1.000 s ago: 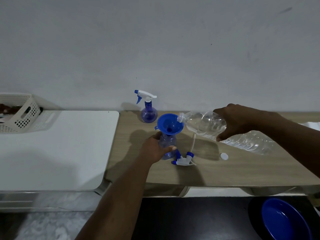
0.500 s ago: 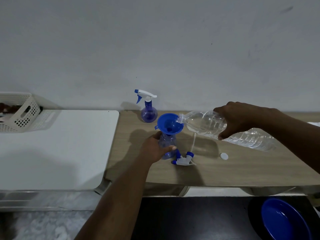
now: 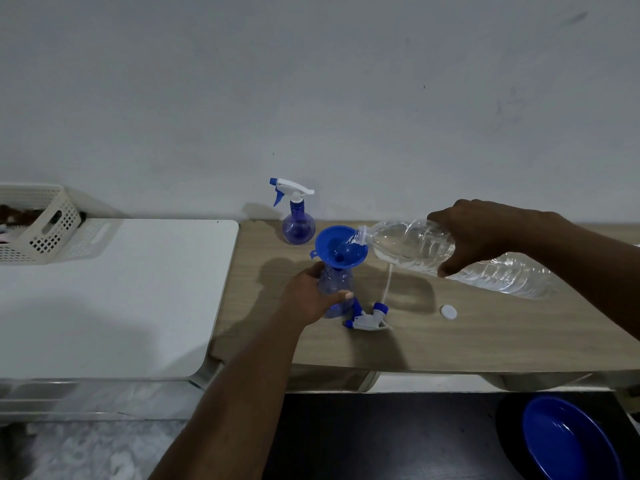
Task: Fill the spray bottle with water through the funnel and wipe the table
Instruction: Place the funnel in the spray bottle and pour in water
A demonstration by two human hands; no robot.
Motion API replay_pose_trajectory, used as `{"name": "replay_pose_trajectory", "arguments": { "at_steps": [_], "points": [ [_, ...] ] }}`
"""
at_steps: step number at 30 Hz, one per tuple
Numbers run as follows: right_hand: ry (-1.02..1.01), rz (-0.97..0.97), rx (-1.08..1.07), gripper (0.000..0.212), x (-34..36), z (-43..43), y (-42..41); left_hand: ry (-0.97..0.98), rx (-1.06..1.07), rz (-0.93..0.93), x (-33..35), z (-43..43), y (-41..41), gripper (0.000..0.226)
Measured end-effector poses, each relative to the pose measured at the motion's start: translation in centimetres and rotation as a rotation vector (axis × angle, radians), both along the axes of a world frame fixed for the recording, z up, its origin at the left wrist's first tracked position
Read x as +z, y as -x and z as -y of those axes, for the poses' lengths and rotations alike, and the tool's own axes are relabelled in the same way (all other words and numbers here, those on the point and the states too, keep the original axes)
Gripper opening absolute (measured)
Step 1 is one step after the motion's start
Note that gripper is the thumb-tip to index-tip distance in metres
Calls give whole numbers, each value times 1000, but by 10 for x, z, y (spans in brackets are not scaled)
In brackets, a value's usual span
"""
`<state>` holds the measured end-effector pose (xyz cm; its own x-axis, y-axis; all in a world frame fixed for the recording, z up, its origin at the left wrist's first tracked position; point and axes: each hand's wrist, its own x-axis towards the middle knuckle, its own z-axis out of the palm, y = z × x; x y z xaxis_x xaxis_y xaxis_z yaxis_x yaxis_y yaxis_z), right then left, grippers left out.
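A blue funnel (image 3: 341, 249) sits in the neck of an open, clear blue spray bottle (image 3: 335, 282) on the wooden table (image 3: 485, 341). My left hand (image 3: 308, 296) grips that bottle's body. My right hand (image 3: 474, 233) holds a large clear water bottle (image 3: 415, 249) tilted nearly flat, its mouth over the funnel's rim, and water runs into the funnel. The unscrewed spray head (image 3: 369, 318) with its white tube lies on the table just right of the bottle. A white cap (image 3: 449, 312) lies further right.
A second spray bottle (image 3: 297, 216) with its head on stands by the wall behind the funnel. A white table (image 3: 104, 296) adjoins on the left, carrying a white basket (image 3: 38, 223). A blue basin (image 3: 571, 441) sits on the floor at lower right.
My right hand raised the water bottle's base slightly and brought its mouth over the funnel's rim; water now flows in. My left hand and the spray bottle stayed put.
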<state>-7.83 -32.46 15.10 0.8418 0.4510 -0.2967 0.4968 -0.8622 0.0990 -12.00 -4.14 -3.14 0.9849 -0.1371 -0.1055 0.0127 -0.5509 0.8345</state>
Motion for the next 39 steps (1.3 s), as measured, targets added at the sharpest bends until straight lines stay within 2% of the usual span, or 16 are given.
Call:
{"name": "replay_pose_trajectory", "arguments": {
  "at_steps": [8,19,26,31,36,39],
  "points": [
    [29,-4,5,59,1,0,-1,-24,2,12,-4,0,-2,60],
    [57,-15,-22,59,6,-1,1,-10,11,7,0,0,1,50],
    [-3,-18,-43,60,1,2,1,-18,3,11,1,0,1,50],
    [-192,-4,-137,70,-21,9,3,-18,4,28,-2,0,0,53],
    [-603,64,-327,84,-48,18,15,-27,13,21,-3,0,-1,57],
    [-798,159,-465,90,-70,17,21,-17,14,9,-3,0,0,52]
  ]
}}
